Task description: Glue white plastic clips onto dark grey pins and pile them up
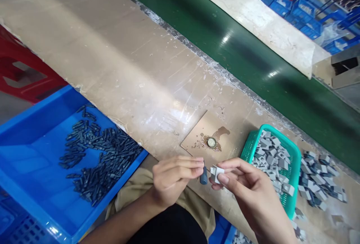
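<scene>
Between the fingertips of my left hand [177,176] is a dark blue-grey plastic pin [204,176], pointing down. Thumb and fingers of my right hand [247,187] pinch a small light grey plastic block [216,173]. Pin and block are close together, with a narrow gap between them. Just beyond them, a bottle cap [211,142] sits in a wet patch on a square of cardboard [197,135]. To the right stands a green basket [295,161] filled with grey blocks [271,154]. At the left, a blue bin [36,161] holds many dark pins [104,157].
A heap of grey blocks with dark pieces [320,176] lies right of the basket. Beyond the brown-covered table [112,67] runs a green conveyor belt [225,37]. A red crate [28,67] stands at the left; blue crates [303,11] are stacked at the far right.
</scene>
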`<state>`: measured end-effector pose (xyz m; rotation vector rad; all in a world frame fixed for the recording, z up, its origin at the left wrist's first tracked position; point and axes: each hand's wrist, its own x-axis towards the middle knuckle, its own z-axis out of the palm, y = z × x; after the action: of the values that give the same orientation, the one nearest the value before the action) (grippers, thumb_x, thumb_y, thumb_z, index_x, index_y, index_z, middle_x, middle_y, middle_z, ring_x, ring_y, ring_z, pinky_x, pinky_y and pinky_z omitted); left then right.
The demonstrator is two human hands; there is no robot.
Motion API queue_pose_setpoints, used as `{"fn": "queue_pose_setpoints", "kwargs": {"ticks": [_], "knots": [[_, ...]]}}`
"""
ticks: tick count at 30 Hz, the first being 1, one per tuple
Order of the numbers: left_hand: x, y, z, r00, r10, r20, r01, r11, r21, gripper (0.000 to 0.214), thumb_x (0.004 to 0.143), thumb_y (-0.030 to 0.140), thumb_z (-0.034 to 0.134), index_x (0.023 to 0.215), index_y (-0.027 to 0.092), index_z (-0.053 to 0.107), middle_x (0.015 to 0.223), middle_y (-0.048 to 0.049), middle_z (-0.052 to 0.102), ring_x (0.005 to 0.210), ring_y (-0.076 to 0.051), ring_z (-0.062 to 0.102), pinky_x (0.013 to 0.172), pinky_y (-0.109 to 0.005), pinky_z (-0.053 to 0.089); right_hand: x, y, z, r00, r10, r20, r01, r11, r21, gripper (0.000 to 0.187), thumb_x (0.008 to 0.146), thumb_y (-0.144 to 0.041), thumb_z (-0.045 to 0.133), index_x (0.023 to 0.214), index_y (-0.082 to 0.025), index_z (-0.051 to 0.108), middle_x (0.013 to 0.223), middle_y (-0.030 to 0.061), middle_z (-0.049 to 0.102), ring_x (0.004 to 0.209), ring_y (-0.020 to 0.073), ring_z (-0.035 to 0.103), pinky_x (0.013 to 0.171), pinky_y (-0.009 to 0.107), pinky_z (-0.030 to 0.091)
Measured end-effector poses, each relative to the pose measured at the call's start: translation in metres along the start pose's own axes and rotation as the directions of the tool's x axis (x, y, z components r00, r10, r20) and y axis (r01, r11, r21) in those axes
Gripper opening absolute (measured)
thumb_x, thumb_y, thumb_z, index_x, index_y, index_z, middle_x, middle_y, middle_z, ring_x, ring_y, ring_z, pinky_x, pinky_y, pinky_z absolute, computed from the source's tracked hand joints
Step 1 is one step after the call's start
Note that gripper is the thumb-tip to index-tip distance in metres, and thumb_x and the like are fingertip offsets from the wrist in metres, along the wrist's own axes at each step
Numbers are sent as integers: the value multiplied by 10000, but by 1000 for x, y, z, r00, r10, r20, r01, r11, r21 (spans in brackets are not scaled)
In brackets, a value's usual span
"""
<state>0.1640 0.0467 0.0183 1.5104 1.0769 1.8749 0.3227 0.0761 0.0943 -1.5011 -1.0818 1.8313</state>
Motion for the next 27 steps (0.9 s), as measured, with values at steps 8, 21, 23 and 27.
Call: {"fn": "queue_pose_setpoints", "kwargs": {"ticks": [8,21,23,27], "knots": [[17,-6,-22,863,391,320,-453,879,147,149,806,62,602,933,35,673,968,-97,713,1093,-182,615,935,-232,559,-5,-9,4,987,156,29,-158,985,69,204,694,-249,802,849,-177,691,664,14,671,602,102,649,609,171,530],[36,18,-24,605,-507,614,659,752,-29,207,709,108,663,818,266,737,965,-75,698,1051,-278,635,978,-414,504,3,8,-1,979,173,107,-189,968,166,331,705,-256,788,1004,-186,664,767,12,670,651,124,654,670,252,550],[31,25,-16,628,-658,415,751,651,-105,181,718,125,650,795,261,740,961,-68,707,1065,-261,633,1046,-407,443,2,9,-1,992,120,37,-124,985,119,355,696,-281,791,1013,-180,666,766,25,680,625,129,652,648,256,550],[26,22,-27,462,-884,68,870,438,-225,239,655,258,754,893,274,735,962,-58,707,1153,-250,568,1036,-353,453,-5,9,-34,821,-267,-504,167,957,-236,417,680,-347,790,1056,-209,675,815,44,692,653,150,650,636,270,552]]}}
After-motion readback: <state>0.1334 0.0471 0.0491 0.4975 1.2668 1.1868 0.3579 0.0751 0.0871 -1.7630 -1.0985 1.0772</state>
